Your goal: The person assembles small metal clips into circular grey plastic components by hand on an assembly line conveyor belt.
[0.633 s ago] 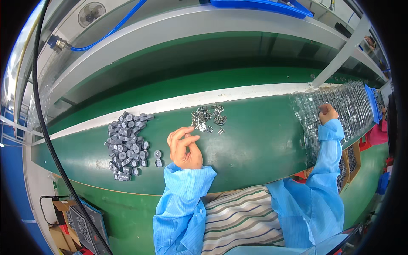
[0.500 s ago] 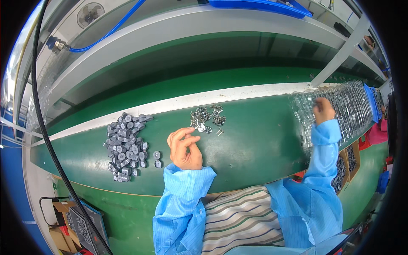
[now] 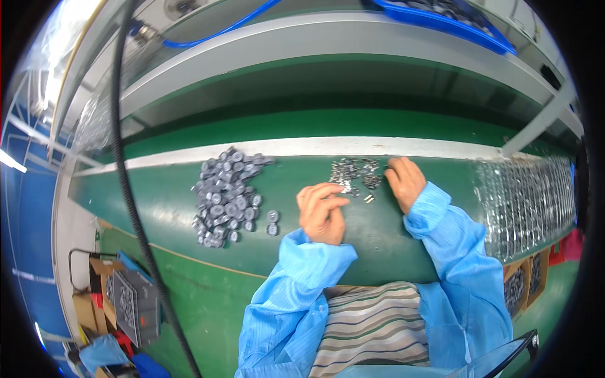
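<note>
On the green bench, small shiny metal parts lie in a loose pile, with a couple of small pins just in front. My left hand is at the pile's near left side, its fingers loosely bent and apart, and nothing shows in it. At the pile's right edge is my right hand; its bent fingertips point at the metal parts, thumb a little apart, and I see nothing held. Further left sits a heap of round grey plastic pieces. Two more grey pieces stand apart between the heap and my left hand.
Clear plastic blister trays cover the bench's right end. A white strip runs along the back, below a grey shelf with a blue tray. A black cable hangs at left. Boxes of parts stand at lower right.
My right hand has come left from the clear trays to the metal parts. My left hand keeps its place by the pile. The whole view has shifted, moving the bench things rightward in the picture.
</note>
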`<state>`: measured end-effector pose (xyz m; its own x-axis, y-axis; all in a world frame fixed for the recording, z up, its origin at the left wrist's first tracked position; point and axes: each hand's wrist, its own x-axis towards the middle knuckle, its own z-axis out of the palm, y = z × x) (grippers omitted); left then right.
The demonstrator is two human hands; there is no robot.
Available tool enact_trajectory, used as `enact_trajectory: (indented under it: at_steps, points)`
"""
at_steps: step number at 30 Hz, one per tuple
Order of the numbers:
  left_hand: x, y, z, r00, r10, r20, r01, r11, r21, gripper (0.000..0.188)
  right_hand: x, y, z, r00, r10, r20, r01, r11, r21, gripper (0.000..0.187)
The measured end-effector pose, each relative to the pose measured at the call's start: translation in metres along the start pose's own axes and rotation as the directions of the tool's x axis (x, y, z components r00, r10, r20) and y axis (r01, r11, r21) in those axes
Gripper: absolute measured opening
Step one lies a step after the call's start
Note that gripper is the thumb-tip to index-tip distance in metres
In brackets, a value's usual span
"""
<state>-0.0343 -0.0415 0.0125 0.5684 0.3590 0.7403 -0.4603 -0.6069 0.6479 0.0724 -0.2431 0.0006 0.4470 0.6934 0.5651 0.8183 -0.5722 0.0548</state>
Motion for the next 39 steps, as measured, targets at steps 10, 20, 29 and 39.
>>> enact_trajectory:
  at_steps: [10, 20, 29, 39]
  points:
    - [0.001, -0.003, -0.004, 0.999, 0.02, 0.028, -0.021, 0.999, 0.046, 0.024, -0.026, -0.031, -0.024, 0.984, -0.084, 0.16, 0.068, 0.993, 0.098, 0.034]
    - [-0.009, 0.0, -0.001, 0.995, -0.029, 0.1, 0.027, 0.999, 0.017, 0.02, -0.104, -0.045, -0.072, 0.99, 0.074, 0.12, -0.082, 0.995, 0.063, 0.038]
    - [-0.013, 0.003, 0.001, 0.99, -0.072, 0.125, 0.074, 0.997, -0.013, 0.025, -0.183, 0.063, -0.172, 0.78, 0.62, -0.09, -0.597, 0.693, -0.404, 0.033]
    - [-0.014, -0.004, 0.002, 0.98, -0.086, 0.181, 0.081, 0.996, 0.032, 0.021, -0.248, 0.132, -0.17, 0.503, 0.864, -0.028, -0.851, 0.489, -0.192, 0.04]
